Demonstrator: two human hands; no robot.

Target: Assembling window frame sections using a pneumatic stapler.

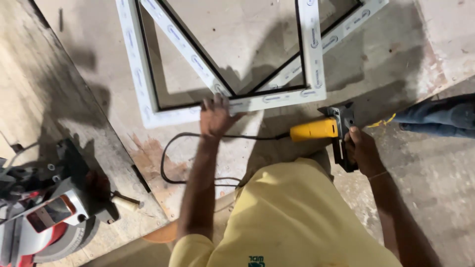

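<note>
- From my remote seat I see the left hand [215, 116] pressed flat, fingers spread, on the lower rail of a white window frame [148, 106] lying on the floor; it pins the frame rather than grips it.
- The right hand [362, 148] is closed around the dark body of a yellow power tool [316, 129], probably a drill or small grinder; the view is too dim at the head to say which.
- The tool sits at about four o'clock from the frame's lower right corner, near it but not touching; its black cord [170, 153] loops back across the floor towards seven o'clock.
- The frame looks assembled, corners joined and black gasket seated, with a second white frame [341, 29] crossed beneath it at one o'clock; I judge the joining done and the work on this lower rail not yet started, since the tool is off the profile.
- A red and grey mitre saw [44, 217] stands on a wooden bench [29, 99] at eight o'clock; another person's blue trouser leg [440, 117] enters at three o'clock.
</note>
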